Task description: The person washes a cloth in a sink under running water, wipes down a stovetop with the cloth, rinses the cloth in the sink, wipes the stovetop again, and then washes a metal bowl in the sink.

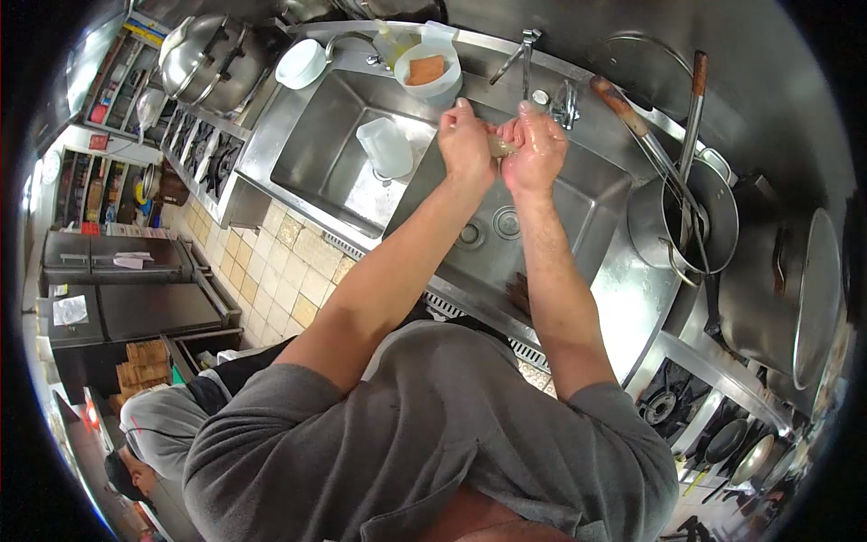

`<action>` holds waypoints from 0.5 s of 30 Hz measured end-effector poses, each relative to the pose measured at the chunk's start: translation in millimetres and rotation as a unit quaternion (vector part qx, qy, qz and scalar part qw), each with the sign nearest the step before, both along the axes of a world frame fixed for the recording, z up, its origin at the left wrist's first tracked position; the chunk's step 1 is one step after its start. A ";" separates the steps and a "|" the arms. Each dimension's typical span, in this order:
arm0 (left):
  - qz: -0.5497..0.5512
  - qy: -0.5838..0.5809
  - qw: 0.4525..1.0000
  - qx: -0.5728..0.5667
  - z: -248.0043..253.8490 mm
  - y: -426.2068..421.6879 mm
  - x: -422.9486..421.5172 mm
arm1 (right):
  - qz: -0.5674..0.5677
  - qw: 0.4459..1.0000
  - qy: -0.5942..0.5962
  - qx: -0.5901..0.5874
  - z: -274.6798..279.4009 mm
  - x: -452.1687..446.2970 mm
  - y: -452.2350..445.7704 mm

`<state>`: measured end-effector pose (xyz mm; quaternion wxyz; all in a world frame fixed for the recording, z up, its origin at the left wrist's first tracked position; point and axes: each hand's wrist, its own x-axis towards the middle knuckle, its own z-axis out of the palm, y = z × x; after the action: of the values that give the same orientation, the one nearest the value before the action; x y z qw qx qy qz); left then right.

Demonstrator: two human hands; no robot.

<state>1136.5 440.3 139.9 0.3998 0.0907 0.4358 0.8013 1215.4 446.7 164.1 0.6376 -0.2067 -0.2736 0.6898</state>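
Both hands meet above the right basin of a steel double sink (578, 237), beneath the faucet (527, 54). Between them is a small, pale, slightly see-through piece (502, 145) whose kind I cannot make out. My left hand (467, 144) is closed around its left end, thumb up. My right hand (536, 152) looks wet and grips the other end with curled fingers. Close to the left hand, a white translucent container (435, 92) with an orange-brown sponge (426, 70) stands on the sink's back ledge. A white plastic jug (385, 148) is in the left basin.
To the right, a large pot (643, 226) holds long-handled utensils (691, 117). A white bowl (302, 63) sits at the back left corner. Burners (664, 405) with pans lie at lower right. Another person (167, 420) is behind, at lower left.
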 end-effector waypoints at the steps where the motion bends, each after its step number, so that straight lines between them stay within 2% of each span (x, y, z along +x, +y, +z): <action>1: -0.068 -0.043 0.997 -0.012 10.0 3.1 0.6 | -0.031 0.991 -0.112 0.060 8.9 0.6 -4.4; 2: -0.134 -0.087 0.987 -0.027 18.7 4.8 0.6 | -0.059 0.966 -0.223 0.118 16.3 1.0 -8.8; 3: -0.198 -0.132 0.970 -0.042 21.8 4.7 -0.5 | -0.087 0.931 -0.272 0.228 21.8 2.4 -8.7; 5: -0.196 0.018 0.972 -0.126 -46.4 56.3 -27.3 | -0.140 0.817 -0.349 0.437 33.1 4.1 0.0; 7: -0.389 -0.008 0.915 -0.108 -44.8 71.9 -36.9 | -0.143 0.737 -0.371 0.546 44.8 3.4 3.5; 8: -0.557 -0.109 0.822 -0.042 -31.0 80.9 -46.8 | -0.138 0.686 -0.396 0.594 47.0 4.2 3.7; 9: -0.696 -0.203 0.688 0.028 -0.1 81.3 -52.1 | -0.131 0.632 -0.418 0.639 46.8 3.7 3.4; 10: -0.673 -0.012 0.738 -0.052 25.3 67.8 -50.2 | -0.134 0.589 -0.436 0.667 41.8 -0.1 2.0; 13: -0.656 0.218 0.702 -0.169 11.1 75.2 -47.9 | -0.074 0.524 -0.446 0.722 18.0 -9.5 -2.2; 15: -0.637 0.528 0.547 -0.125 12.8 63.1 -44.0 | 0.021 0.464 -0.540 0.702 -10.0 -11.5 -16.5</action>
<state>1092.5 503.4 152.7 0.5108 0.7002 0.4922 0.0810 1203.9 430.2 154.1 0.2791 -0.0146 -0.9597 0.0292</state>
